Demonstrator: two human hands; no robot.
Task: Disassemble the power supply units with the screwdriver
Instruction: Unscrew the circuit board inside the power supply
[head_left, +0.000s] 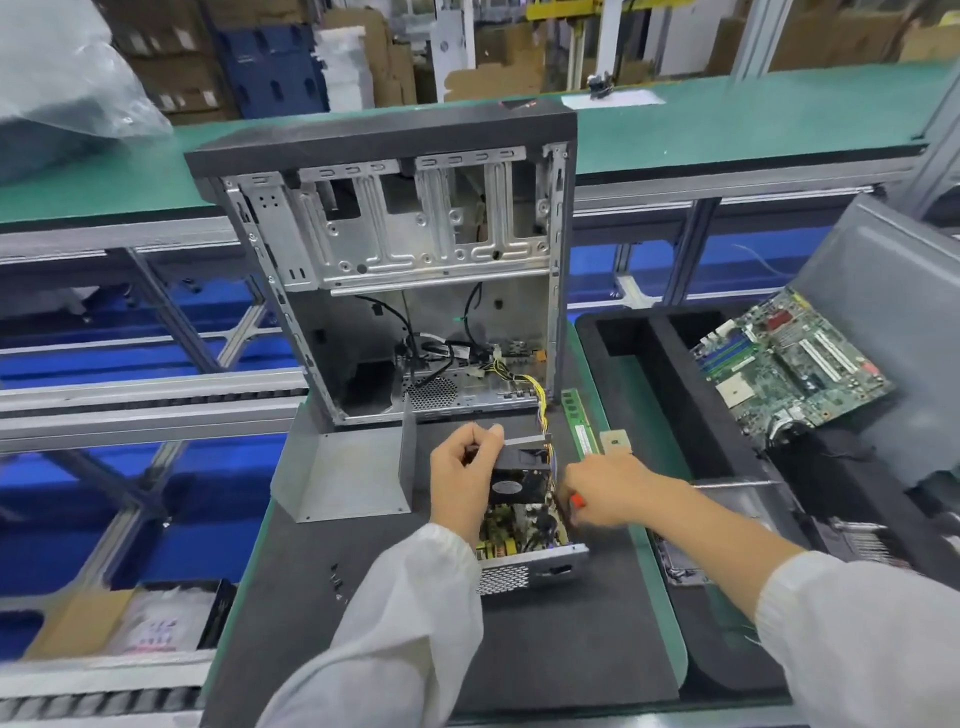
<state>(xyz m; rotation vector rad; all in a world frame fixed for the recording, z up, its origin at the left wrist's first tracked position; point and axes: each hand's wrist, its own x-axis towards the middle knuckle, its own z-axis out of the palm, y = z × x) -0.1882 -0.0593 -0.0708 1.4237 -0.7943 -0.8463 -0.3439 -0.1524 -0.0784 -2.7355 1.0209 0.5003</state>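
Opened power supply unit (524, 525) on the dark mat (571, 649), before the computer case (395, 270).
Left hand (462, 478) pinches its fan (519, 475); right hand (605, 491) grips a screwdriver (576, 501) (mostly hidden); cover (343, 467) lies left.

Left hand (464, 467) grips black fan (519, 478), tilted up over open power supply unit (535, 551) on dark mat (571, 649). Right hand (605, 491) holds red-handled screwdriver (575, 501) at unit's right edge, tip hidden. Grey metal cover (343, 473) lies just left of unit. Open PC case (395, 270) stands behind. Green RAM stick (581, 423) and CPU chip (615, 441) right of case. Motherboard (789, 364) leans in black tray (675, 374). Loose screws (337, 582) on mat, left.
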